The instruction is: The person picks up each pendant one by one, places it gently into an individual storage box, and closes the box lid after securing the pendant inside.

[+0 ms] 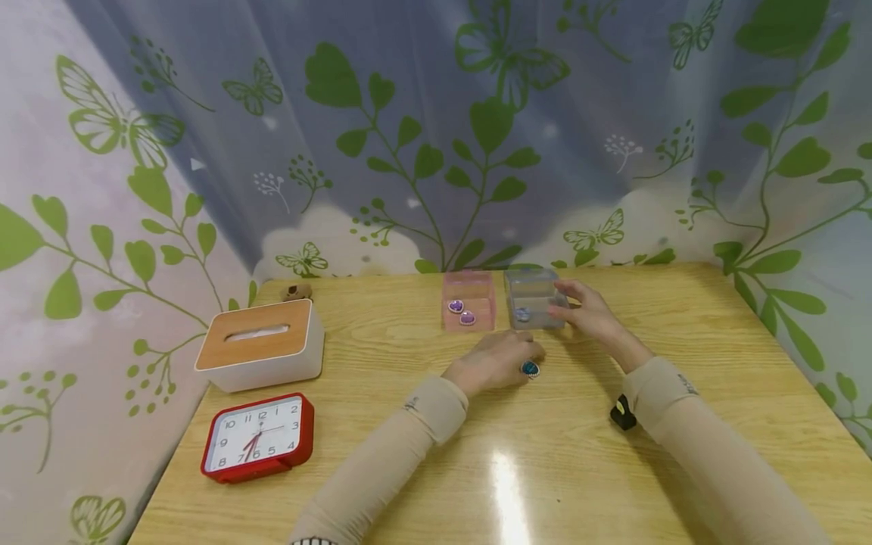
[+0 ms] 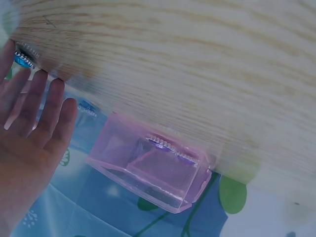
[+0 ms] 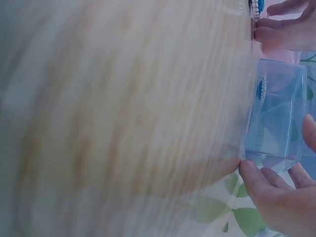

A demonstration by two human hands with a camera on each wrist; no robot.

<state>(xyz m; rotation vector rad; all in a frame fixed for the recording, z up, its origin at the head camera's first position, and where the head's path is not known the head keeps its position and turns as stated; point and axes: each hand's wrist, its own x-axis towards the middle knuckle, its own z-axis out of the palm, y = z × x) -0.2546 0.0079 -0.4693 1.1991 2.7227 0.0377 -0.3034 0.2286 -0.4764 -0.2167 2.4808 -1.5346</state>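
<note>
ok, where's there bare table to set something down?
Free: between right sleeve and the table's right edge; between tissue box and pink box; between right and left sleeve, nearer the person than the black item. Crowded: both boxes, with left hand just in front and right hand at blue box.

The right hand (image 1: 594, 312) partly hides the blue box (image 1: 534, 292); nearer than the box, a sleeve (image 1: 711, 454) overlaps a black thing (image 1: 621, 415). Left of the box, a brown thing (image 1: 297, 291) looks indistinct.
</note>
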